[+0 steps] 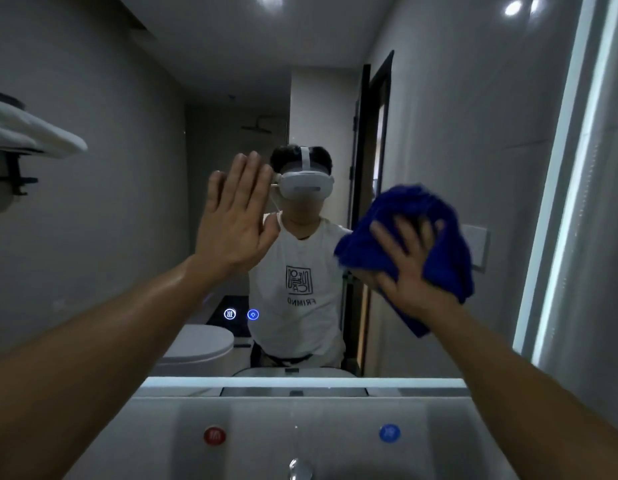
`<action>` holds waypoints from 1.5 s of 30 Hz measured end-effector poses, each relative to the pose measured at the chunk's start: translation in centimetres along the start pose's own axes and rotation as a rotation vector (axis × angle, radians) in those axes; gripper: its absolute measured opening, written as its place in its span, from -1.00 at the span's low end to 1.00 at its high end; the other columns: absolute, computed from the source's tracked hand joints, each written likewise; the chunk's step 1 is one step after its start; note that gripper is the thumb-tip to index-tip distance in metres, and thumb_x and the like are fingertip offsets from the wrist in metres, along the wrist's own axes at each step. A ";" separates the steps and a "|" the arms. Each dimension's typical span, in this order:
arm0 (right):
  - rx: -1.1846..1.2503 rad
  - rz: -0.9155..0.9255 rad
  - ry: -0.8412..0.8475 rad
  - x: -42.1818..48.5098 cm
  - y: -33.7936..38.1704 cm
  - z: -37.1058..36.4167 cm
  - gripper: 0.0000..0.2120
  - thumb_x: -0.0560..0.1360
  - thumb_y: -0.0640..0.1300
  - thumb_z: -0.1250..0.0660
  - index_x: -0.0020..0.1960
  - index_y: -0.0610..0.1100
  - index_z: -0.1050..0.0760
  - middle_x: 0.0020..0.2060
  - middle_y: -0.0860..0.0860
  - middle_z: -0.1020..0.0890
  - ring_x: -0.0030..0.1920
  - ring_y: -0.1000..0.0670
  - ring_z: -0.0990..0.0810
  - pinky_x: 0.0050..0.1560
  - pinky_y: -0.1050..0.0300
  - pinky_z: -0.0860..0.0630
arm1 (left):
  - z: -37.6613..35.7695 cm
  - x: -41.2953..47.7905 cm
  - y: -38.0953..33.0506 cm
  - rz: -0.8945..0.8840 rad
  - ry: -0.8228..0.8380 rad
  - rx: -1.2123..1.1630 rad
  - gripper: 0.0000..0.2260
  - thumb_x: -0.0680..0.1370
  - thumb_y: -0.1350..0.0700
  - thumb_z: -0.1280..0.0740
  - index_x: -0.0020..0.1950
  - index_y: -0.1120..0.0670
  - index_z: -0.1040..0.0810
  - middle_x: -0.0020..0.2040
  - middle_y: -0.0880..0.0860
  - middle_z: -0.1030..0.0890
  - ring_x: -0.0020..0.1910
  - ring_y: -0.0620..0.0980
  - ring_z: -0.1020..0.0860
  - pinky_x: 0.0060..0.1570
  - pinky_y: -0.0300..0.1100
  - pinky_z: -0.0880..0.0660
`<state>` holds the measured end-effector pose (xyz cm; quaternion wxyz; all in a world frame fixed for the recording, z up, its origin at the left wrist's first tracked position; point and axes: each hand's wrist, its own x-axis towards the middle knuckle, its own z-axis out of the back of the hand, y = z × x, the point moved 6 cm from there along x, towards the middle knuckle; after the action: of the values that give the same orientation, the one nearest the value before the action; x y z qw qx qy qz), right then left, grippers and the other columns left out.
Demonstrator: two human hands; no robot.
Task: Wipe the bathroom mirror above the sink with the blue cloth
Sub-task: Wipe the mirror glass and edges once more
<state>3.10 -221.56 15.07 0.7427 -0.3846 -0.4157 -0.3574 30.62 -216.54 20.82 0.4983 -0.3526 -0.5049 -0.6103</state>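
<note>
The blue cloth (439, 244) sits bunched against the glass at about three o'clock from the middle of the mirror (127, 202). The right hand (408, 268) is spread flat over it. Its fingers (383, 233) are splayed and fairly straight, pressing rather than gripping, and a tail of cloth hangs loose at five o'clock below the wrist. The left hand (234, 216) is raised at nine o'clock from the cloth, palm forward, fingers straight and close together, holding nothing. I cannot tell whether it actually rests on the glass.

To wipe well, I would press with the whole palm so the wad does not slip out from under those loose fingers. I would work in overlapping passes from twelve o'clock down, and tuck the hanging tail in so it does not drag. A bare palm on the glass would leave prints, so that patch wants a pass too. The two lit touch buttons (241, 314) at seven o'clock are best skirted lightly.

Below, at six o'clock, the sink (266, 427) shows a red cap (214, 435), a blue cap (389, 433) and the spout (299, 469). A rack (16, 174) at nine o'clock holds a folded white towel (30, 133).
</note>
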 end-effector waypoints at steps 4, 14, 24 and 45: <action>-0.044 -0.439 -0.078 3.0 -1.4 1.5 -0.32 0.58 0.24 0.00 0.61 0.08 0.13 0.60 -0.12 -0.03 0.56 -0.29 0.04 0.51 -0.30 0.18 | -0.4 -0.1 -0.3 0.036 -0.010 0.016 -0.37 0.60 -0.09 -0.03 0.63 0.14 -0.05 0.63 0.18 -0.04 0.61 0.11 0.03 0.53 0.21 -0.01; 0.028 0.104 0.203 -12.7 11.3 -7.5 -0.09 0.40 0.22 -0.36 0.61 0.12 0.02 0.51 0.00 -0.24 0.48 -0.24 -0.21 0.53 -0.27 0.19 | 0.3 -0.1 -0.6 0.088 -0.009 0.025 -0.34 0.57 -0.10 -0.01 0.63 0.12 -0.03 0.64 0.14 -0.01 0.62 0.07 0.06 0.55 0.09 0.10; -0.025 -0.349 -0.028 -4.4 0.1 -1.9 -0.25 0.51 0.24 -0.11 0.61 0.12 0.09 0.55 -0.12 -0.14 0.50 -0.34 -0.09 0.50 -0.29 0.22 | 0.4 -0.2 -1.1 0.067 -0.082 0.052 -0.36 0.56 -0.04 -0.05 0.61 0.16 -0.12 0.62 0.19 -0.10 0.60 0.14 -0.03 0.54 0.14 0.05; -0.042 -0.264 -0.039 -1.6 -4.2 0.2 -0.26 0.48 0.25 -0.15 0.59 0.07 -0.06 0.54 -0.14 -0.18 0.51 -0.32 -0.07 0.50 -0.31 0.19 | 0.3 -0.3 -0.9 0.066 -0.107 0.070 -0.36 0.56 -0.07 -0.03 0.61 0.17 -0.12 0.61 0.18 -0.10 0.61 0.13 -0.02 0.55 0.10 0.08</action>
<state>-1.19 -222.89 14.90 0.6728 -0.3489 -0.4695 -0.4530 29.75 -216.20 20.40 0.5026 -0.3836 -0.5400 -0.5555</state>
